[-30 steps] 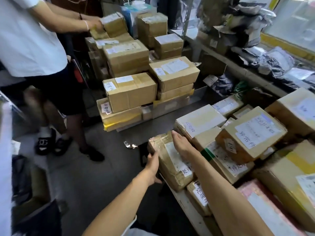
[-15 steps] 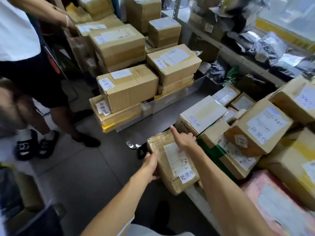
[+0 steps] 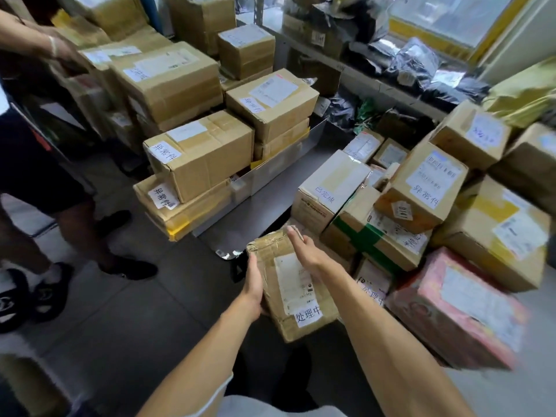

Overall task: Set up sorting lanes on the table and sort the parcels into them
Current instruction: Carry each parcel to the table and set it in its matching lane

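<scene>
Both hands are clasping one taped brown parcel (image 3: 293, 284): the left hand (image 3: 252, 285) is pressing flat along its left side with the fingers mostly straight, and the right hand (image 3: 304, 251) is lying over its upper right edge, fingers stretched out toward the far corner. Whether any fingers are curling underneath, I cannot tell. The parcel is tilting, its near end hanging out past the edge of the metal table (image 3: 270, 206), its far end close to the pile. A white label with the characters 处理中 is showing on its near end.

Just to its right a heap of boxes is crowding the table: a white-topped box (image 3: 328, 188), a carton with green tape (image 3: 376, 236) and a pink box (image 3: 457, 308) nearest the front. Across a bare strip of the table, more cartons are standing stacked; the front carton (image 3: 201, 155) is carrying a handwritten label. At the left another person (image 3: 27, 164) in dark shorts is standing beside that stack, a hand resting on a carton.
</scene>
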